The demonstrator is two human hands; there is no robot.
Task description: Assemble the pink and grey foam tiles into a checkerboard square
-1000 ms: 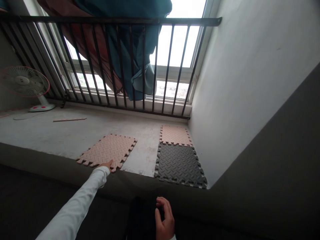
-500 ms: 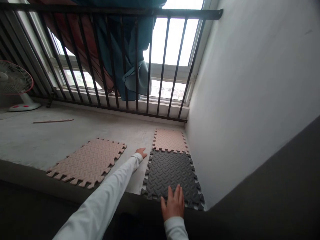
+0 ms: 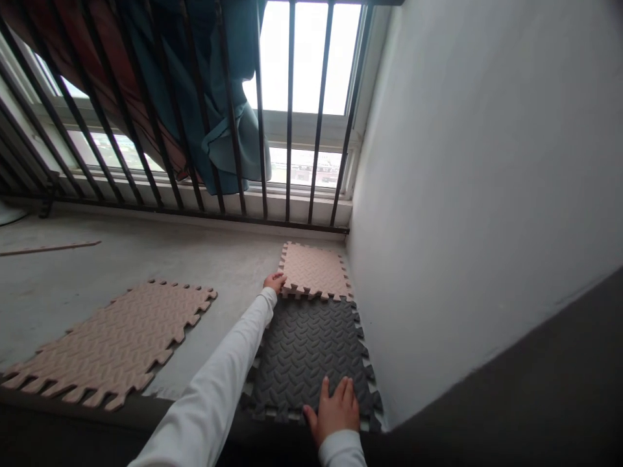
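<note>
My left hand (image 3: 275, 283) reaches far out and is closed on the near left corner of a pink foam mat tile (image 3: 316, 269) by the wall. That tile's near edge looks slightly raised, with its teeth above the far edge of a dark grey foam mat tile (image 3: 311, 353). My right hand (image 3: 335, 408) lies open, fingers stretched out, over the near edge of the dark tile. A second pink foam mat tile (image 3: 111, 340) lies apart on the left.
A white wall (image 3: 462, 194) rises on the right. Black railing bars (image 3: 287, 162) stand at the back before a window and a hanging curtain (image 3: 228, 143). A thin strip (image 3: 53, 249) lies on the grey ledge (image 3: 160, 250), whose front edge drops off. Part of a white fan base (image 3: 10, 213) shows at left.
My left hand has moved to the far pink tile and closed on its corner, and that tile's near edge has lifted. My right hand stays by the dark tile's near edge. The view has shifted right.
</note>
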